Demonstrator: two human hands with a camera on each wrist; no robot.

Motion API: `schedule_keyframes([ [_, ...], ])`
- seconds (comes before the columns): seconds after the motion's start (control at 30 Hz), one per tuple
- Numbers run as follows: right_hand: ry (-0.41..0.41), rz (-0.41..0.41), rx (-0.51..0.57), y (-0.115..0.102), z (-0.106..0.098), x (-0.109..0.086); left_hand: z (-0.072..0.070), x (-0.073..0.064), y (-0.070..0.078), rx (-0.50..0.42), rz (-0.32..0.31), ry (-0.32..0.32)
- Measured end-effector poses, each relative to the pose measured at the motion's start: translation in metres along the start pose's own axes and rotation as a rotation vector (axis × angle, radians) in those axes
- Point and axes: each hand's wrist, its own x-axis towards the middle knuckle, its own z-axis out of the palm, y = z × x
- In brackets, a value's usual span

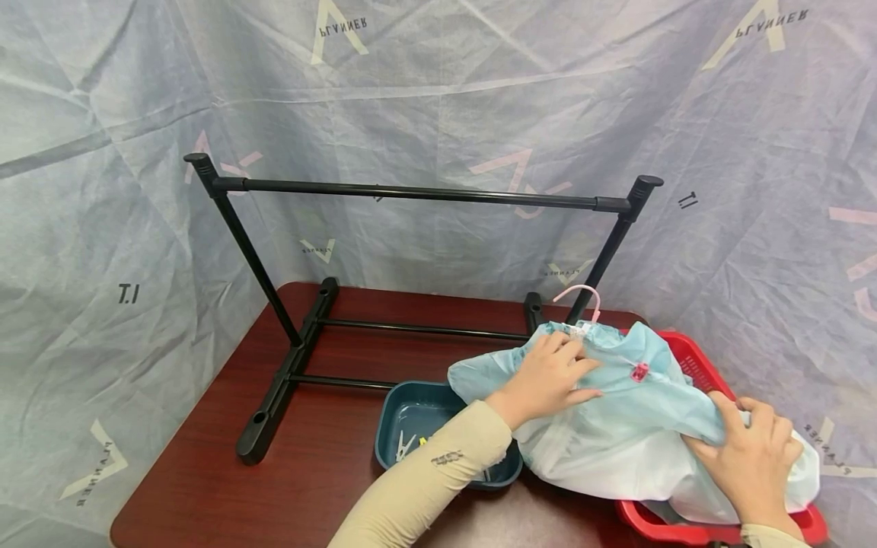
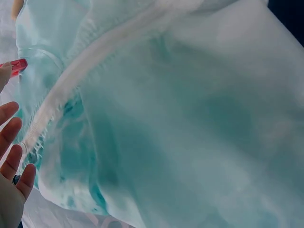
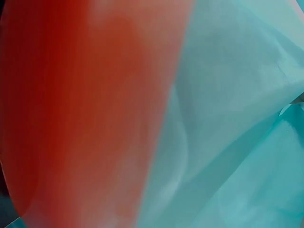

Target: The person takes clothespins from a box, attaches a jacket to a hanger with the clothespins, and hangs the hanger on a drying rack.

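A sheer garment, light blue fading to white, lies in loose folds over a red basket. The hook of a pink hanger sticks out of its top. A pinkish-red clip sits on the fabric, also seen as a red clip in the left wrist view. My left hand rests over the upper part, its fingers extended and spread near a white gathered band. My right hand grips the fabric at the right side between thumb and fingers. Blurred red and pale blue fill the right wrist view.
A black rack stands on the dark red table, its feet behind and left of the garment. A dark teal tray with small clips sits below my left forearm. A grey patterned cloth hangs behind.
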Motion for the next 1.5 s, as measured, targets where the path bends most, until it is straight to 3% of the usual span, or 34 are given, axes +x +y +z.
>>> schedule_keyframes([
  [0.23, 0.017, 0.005, -0.003, 0.000, -0.001, -0.001, 0.003, -0.008, -0.007, 0.036, 0.002, 0.042],
  [0.57, 0.029, 0.018, -0.016, 0.001, -0.002, -0.001, 0.000, -0.018, -0.012, 0.001, -0.020, -0.006],
  [0.93, 0.034, 0.023, -0.031, 0.002, -0.002, -0.002, 0.005, -0.029, -0.016, -0.012, -0.021, 0.018],
  [1.5, 0.024, 0.036, -0.042, 0.004, -0.003, -0.004, 0.007, -0.052, -0.023, -0.093, -0.072, -0.075],
])
